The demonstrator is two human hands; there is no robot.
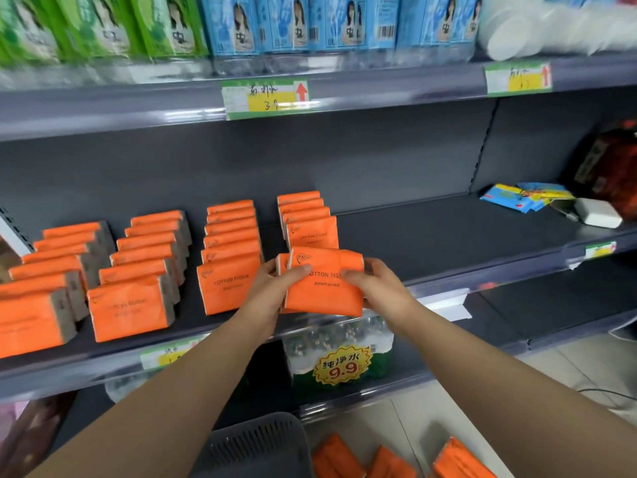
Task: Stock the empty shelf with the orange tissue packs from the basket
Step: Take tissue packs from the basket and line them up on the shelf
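Orange tissue pack (pixel 327 288), axis 9-to-3 o'clock, is gripped endwise by left hand (pixel 267 291) and right hand (pixel 377 284). Its unfinished row (pixel 305 219) lies at 12 o'clock, probably touching.

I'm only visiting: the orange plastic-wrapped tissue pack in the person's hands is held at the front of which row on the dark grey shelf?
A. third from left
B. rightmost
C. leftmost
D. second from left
B: the left hand and right hand grip the orange plastic-wrapped tissue pack directly in front of the rightmost row of orange packs, fourth from the left on the dark grey shelf.
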